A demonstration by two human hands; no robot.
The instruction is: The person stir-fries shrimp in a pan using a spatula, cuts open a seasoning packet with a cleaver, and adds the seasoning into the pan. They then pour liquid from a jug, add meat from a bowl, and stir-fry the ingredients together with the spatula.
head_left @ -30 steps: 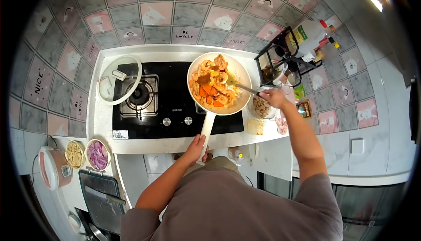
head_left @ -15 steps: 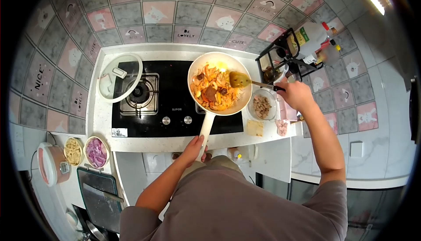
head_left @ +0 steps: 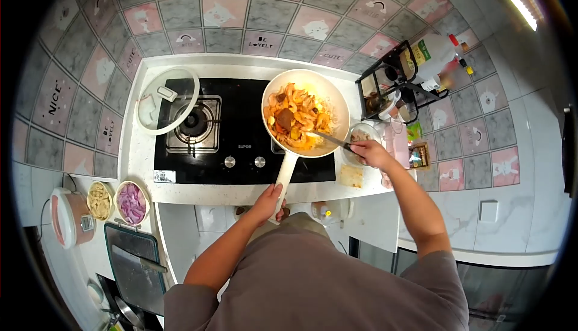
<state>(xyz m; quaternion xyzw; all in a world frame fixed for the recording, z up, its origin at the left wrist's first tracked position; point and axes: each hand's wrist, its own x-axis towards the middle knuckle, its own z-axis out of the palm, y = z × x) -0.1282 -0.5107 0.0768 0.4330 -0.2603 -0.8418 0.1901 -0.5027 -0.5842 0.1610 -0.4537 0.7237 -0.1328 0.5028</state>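
Observation:
My left hand (head_left: 268, 203) is closed round the cream handle of a frying pan (head_left: 338, 93), which sits on the right burner of the black gas hob (head_left: 241, 129). Shrimp (head_left: 295, 99) in orange oil, with a brown lump of sauce (head_left: 285, 119) among them, lie in the pan. My right hand (head_left: 370, 153) grips the dark handle of a spatula (head_left: 331, 137). The spatula's blade is down in the food at the pan's lower right and mostly hidden. Beneath my right hand, a glass bowl of meat pieces (head_left: 365, 131) is partly covered.
A glass lid (head_left: 195, 90) overlaps the left burner. A black rack (head_left: 368, 99) with bottles stands at the back right. At the left are a bowl of purple onion (head_left: 132, 203), a bowl of pale strips (head_left: 100, 201), a rice cooker (head_left: 66, 216) and a knife (head_left: 138, 259) on a cutting board (head_left: 120, 240).
My right hand has come down and left, bringing the spatula from the pan's upper right rim into the food at its lower right. My left hand still holds the pan handle.

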